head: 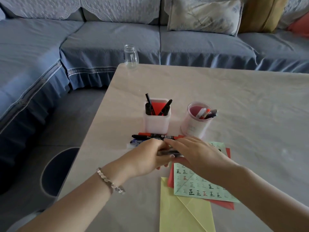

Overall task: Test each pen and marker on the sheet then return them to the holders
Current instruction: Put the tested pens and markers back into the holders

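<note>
Left hand [150, 158] curls round a dark pen [167, 152] over the top edge of the green sheet [200, 185]. Right hand [195, 153] lies across the pen's other end, fingers stretched, though I cannot tell whether it grips. Loose markers [155, 136] lie just beyond, touching the square holder [157, 122], with the round holder [194, 126] beside it. A sharp uncapping tug could scatter the markers or tip a holder.

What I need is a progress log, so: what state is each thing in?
square holder: upright, holding black markers.
round holder: upright, holding pens.
black marker: lying flat.
green sheet: flat, covered in marks.
glass jar: upright, lidless, empty.
left hand: grips a pen.
right hand: fingers straight, over it.
</note>
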Action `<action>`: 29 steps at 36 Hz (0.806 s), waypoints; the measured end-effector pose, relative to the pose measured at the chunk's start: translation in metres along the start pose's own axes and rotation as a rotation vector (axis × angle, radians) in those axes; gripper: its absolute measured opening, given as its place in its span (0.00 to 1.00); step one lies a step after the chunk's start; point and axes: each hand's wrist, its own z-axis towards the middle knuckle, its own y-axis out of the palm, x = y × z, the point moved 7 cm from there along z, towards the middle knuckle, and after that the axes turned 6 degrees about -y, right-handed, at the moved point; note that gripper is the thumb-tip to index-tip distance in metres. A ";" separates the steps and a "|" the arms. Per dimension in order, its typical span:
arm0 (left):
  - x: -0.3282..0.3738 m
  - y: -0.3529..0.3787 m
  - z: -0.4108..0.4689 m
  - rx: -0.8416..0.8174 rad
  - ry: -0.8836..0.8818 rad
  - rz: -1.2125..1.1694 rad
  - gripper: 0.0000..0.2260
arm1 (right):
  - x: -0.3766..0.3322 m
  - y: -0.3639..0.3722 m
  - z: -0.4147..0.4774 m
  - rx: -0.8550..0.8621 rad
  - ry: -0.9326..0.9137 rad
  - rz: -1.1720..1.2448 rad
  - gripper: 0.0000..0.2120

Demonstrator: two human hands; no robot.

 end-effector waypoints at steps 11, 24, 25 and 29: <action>-0.006 -0.021 0.002 0.256 -0.168 -0.344 0.06 | 0.037 0.005 -0.026 -0.040 0.441 0.417 0.07; 0.011 -0.041 -0.007 0.576 0.030 -0.645 0.07 | 0.069 -0.033 -0.049 0.405 0.649 0.518 0.10; 0.014 -0.043 -0.007 0.586 0.057 -0.651 0.07 | 0.072 -0.037 -0.047 0.426 0.653 0.526 0.10; 0.026 -0.051 -0.011 0.673 0.171 -0.656 0.05 | 0.074 -0.048 -0.037 0.424 0.617 0.513 0.10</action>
